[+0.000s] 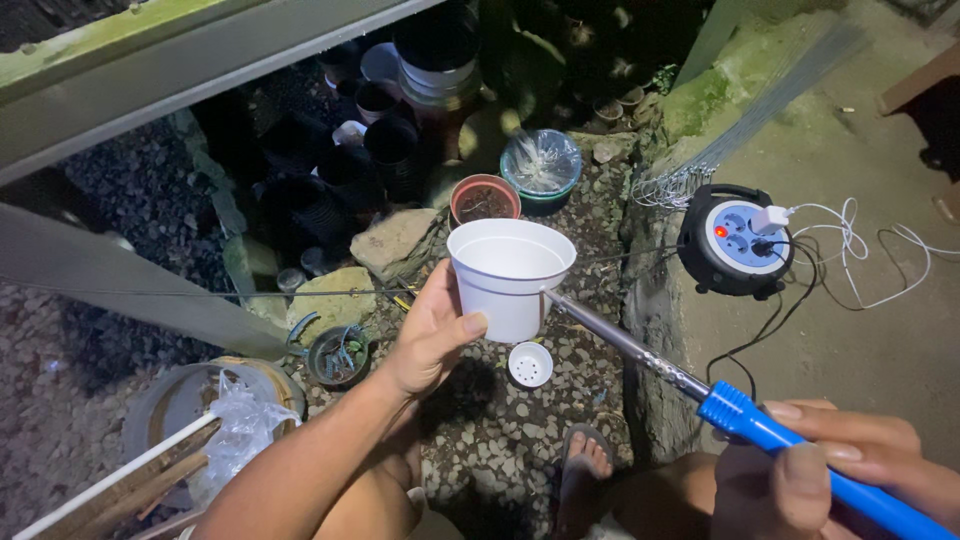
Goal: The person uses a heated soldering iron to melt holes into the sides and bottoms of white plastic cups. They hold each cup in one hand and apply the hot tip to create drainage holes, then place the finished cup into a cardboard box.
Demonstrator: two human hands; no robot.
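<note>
My left hand [432, 335] grips a white plastic pot [508, 275] by its side, holding it upright over the gravel. My right hand [835, 465] is closed around the blue handle of a soldering iron [740, 410]. Its metal shaft [620, 340] runs up and left, and the tip touches the pot's right wall just under the rim. A small white perforated disc [530, 364] lies on the gravel below the pot.
A cable reel with sockets [737, 240] and white and black cords sits on the concrete at right. Stacked black and white pots [400, 150], a terracotta pot [484, 199], stones and a bundle of wires [740, 120] crowd the back. My sandalled foot [585, 460] rests below.
</note>
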